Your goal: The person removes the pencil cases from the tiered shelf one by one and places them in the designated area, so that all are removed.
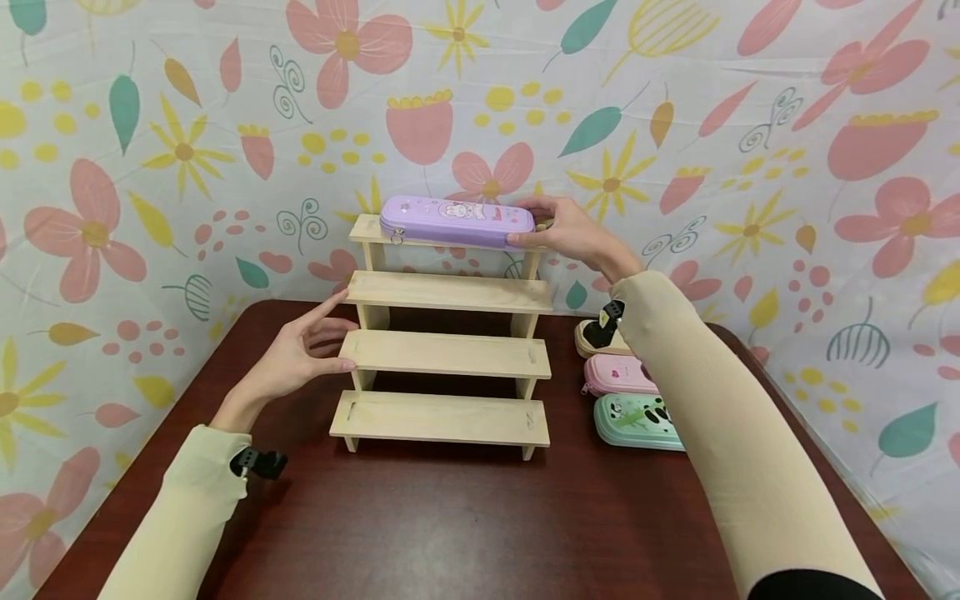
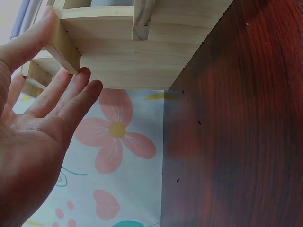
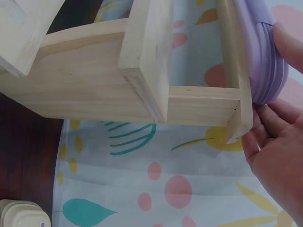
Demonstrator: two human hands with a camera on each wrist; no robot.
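Observation:
A four-tier wooden stepped stand [image 1: 448, 353] stands on the dark table. On its top tier lies a purple pencil case [image 1: 457, 218], decorated with a cartoon rabbit and with its zipper pull at the left. My right hand [image 1: 573, 237] grips the case's right end, thumb in front and fingers behind. In the right wrist view the purple pencil case [image 3: 262, 52] sits against the top board, fingertips [image 3: 272, 120] low at its end. My left hand [image 1: 296, 354] touches the stand's left side with extended fingers, thumb [image 2: 33, 40] against a board's end in the left wrist view.
To the right of the stand, a green panda pencil case [image 1: 637, 421], a pink pencil case [image 1: 618, 374] and a cream-coloured case [image 1: 588, 337] lie in a column, partly hidden by my right forearm. A flower-patterned cloth [image 1: 225, 125] hangs behind the table [image 1: 450, 517].

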